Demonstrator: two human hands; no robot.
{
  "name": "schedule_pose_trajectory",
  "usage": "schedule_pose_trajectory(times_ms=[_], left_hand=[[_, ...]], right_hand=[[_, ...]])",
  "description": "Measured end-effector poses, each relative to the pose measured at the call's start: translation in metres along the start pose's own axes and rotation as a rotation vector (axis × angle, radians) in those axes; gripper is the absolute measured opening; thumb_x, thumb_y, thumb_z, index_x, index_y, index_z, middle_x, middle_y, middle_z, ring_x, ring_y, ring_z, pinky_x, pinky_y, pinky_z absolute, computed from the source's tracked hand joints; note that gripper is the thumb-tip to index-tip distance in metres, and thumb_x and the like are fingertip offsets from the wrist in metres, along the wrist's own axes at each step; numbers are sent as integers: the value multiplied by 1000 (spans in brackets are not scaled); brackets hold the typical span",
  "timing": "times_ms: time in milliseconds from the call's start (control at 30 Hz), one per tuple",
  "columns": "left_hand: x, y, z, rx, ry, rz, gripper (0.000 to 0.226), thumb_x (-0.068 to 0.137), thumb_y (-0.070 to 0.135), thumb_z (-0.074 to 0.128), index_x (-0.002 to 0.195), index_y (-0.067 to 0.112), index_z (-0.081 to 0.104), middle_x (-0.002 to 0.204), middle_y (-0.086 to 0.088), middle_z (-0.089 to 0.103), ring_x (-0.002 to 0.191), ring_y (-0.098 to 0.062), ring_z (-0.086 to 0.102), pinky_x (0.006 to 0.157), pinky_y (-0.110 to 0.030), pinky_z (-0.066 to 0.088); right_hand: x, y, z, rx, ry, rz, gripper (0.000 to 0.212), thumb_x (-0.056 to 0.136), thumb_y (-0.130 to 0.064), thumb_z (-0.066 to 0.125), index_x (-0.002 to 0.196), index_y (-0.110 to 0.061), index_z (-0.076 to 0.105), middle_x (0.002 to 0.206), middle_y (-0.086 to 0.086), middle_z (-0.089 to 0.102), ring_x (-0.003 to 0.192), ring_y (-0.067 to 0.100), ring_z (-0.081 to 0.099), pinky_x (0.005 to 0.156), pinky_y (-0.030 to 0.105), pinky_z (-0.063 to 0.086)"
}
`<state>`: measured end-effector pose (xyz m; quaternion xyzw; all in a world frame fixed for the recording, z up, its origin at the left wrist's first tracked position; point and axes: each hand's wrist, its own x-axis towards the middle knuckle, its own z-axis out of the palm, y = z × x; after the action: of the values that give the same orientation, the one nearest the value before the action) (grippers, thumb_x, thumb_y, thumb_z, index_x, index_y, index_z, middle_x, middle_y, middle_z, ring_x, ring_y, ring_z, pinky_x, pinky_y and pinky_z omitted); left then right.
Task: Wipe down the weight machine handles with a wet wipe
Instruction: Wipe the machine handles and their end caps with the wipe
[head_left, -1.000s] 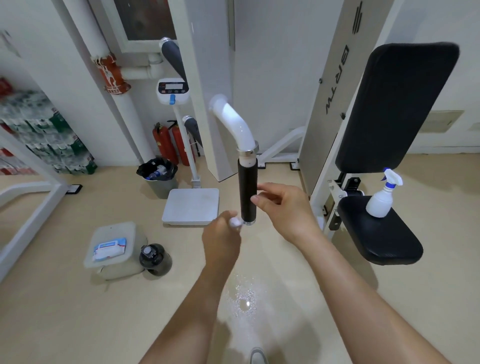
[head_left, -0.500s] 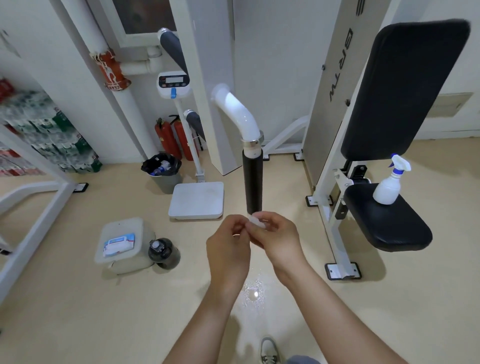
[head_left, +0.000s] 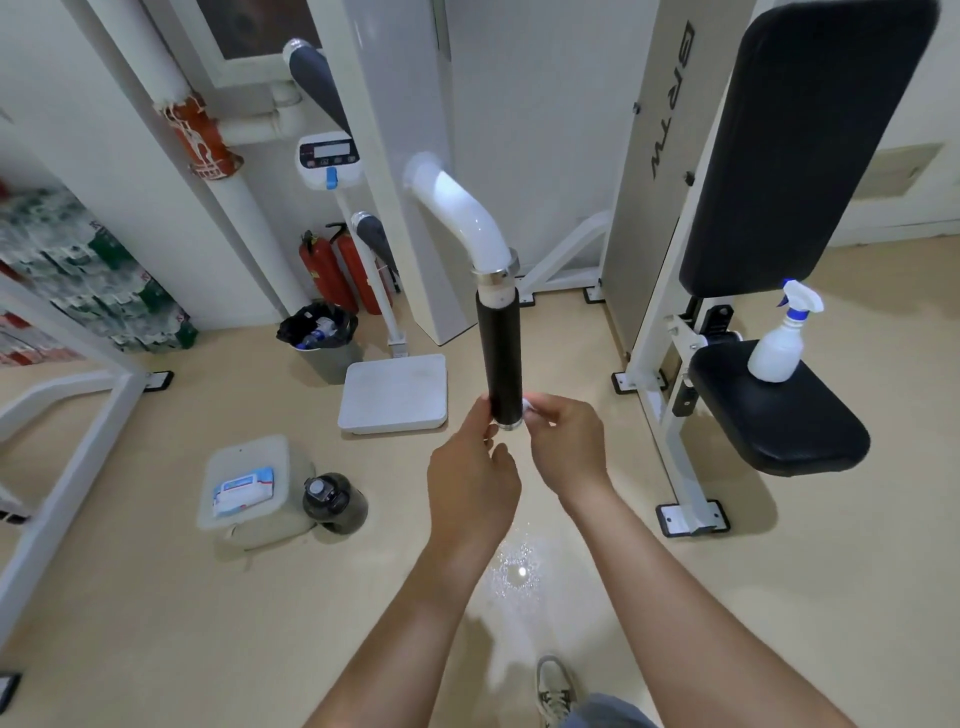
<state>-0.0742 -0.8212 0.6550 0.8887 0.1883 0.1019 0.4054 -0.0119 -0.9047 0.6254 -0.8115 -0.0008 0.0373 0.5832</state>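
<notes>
Wiping the handle (head_left: 500, 358) at frame centre: your left hand (head_left: 472, 483) touches its bottom left edge, and I can't tell if it grips. The wipe (head_left: 530, 405) sits against the bottom right, pinched by your right hand (head_left: 569, 447). Wrap it round, steady the end, drag up the full length.

Your view is bright, evenly lit from overhead. Speckled glare marks the floor (head_left: 156, 623) at 6 o'clock; a highlight streaks the white tube (head_left: 467, 218). Shadows fall soft. Wide-angle distortion bows uprights toward 3 and 9 o'clock; stacked bottles (head_left: 78, 260) at 9 o'clock read smeared.
</notes>
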Motion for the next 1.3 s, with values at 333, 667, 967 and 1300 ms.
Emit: schedule_pose_trajectory(times_ms=[333, 667, 967, 1300], left_hand=[[6, 2, -3, -78, -82, 36, 32, 90, 10, 45, 109, 30, 61, 83, 12, 68, 74, -6, 59, 58, -4, 39], [10, -9, -1, -211, -183, -19, 62, 85, -6, 42, 132, 32, 51, 110, 16, 62, 103, -5, 59, 87, -14, 44], [10, -13, -15, -326, -221, -74, 58, 84, -8, 44, 130, 26, 53, 120, 3, 54, 94, -2, 53, 72, -7, 40], [3, -20, -29, -604, -159, -207, 17, 78, 12, 75, 93, 17, 71, 87, 4, 72, 81, -7, 68, 77, -17, 51]], right_hand=[[-14, 11, 6, 687, -271, 449, 12, 87, -4, 58, 90, -6, 69, 86, 8, 62, 81, 20, 51, 71, 25, 34], [-9, 0, 0, 827, -155, 604, 18, 88, 3, 50, 96, -7, 63, 89, 6, 64, 73, 10, 56, 63, 19, 34], [-13, -4, 3, 973, 35, 698, 18, 91, 3, 52, 88, -8, 65, 92, 8, 66, 76, 10, 61, 53, 15, 36], [-52, -17, 8, 890, 26, 557, 5, 87, -10, 67, 89, -6, 68, 68, 0, 66, 58, 8, 54, 46, 15, 35]])
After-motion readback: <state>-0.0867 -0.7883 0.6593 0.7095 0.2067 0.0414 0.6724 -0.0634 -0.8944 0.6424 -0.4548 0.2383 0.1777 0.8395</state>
